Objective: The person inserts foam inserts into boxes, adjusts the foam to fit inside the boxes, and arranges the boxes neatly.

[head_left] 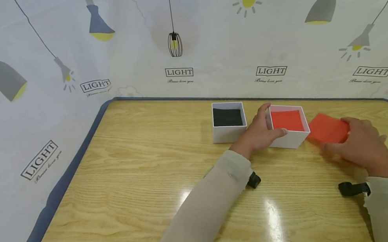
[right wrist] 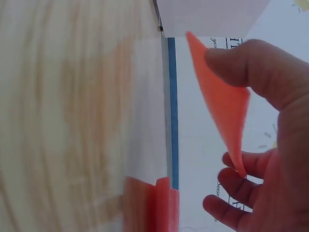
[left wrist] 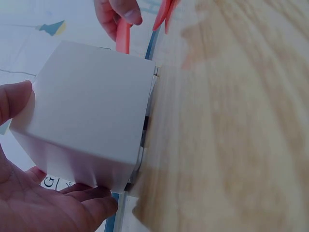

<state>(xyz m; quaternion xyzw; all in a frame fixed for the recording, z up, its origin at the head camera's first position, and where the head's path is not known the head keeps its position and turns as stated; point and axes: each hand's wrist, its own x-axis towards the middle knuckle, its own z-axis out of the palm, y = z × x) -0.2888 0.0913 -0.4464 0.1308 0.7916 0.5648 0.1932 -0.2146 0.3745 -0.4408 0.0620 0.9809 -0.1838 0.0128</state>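
Note:
My left hand [head_left: 259,132] grips a white open-topped box [head_left: 288,140], its thumb over the near rim and its fingers round the left side. A red square [head_left: 287,120] lies inside that box. To the right, my right hand [head_left: 364,140] holds another soft red square sheet [head_left: 327,128], tilted close beside the box. In the right wrist view the thumb presses on one face of this red sheet [right wrist: 219,94], with fingers behind its lower edge. More red pieces [right wrist: 166,205] rest on the table below the right hand, hidden by it in the head view.
A second white box [head_left: 230,133] with black square material [head_left: 227,116] inside stands just left of the gripped one. The wooden table [head_left: 121,176] has a blue edge against a lamp-patterned curtain [head_left: 205,25] at the back and left.

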